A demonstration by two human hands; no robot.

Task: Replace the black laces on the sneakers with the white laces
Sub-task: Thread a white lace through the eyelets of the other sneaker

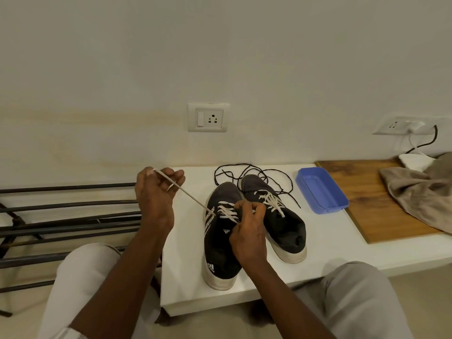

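Here, left hand (156,194) raised, fingers (172,174) gripping taut white lace (193,198), right hand (247,228) pinching it at sneaker (220,248).

Person, worn items: trousers (83,277), light grey-white, plain loose fabric, soft creases, covering both knees. Forearms (127,277) bare to the frame edge. Left hand (154,192) and right hand (247,231) bare.

Right grip (247,231) covers top eyelets + tongue of near sneaker (220,250); which strand of white lace (193,197) it pinches, can't tell. Lace end partly hidden inside left grip (156,192). Black laces (244,165) run behind far sneaker (286,228) toe, part unseen. Brown cloth (420,194) + wood board (367,192) cut by rt edge. Metal rack (68,216) cut by left edge. Plug (415,126) at rt socket blurred.
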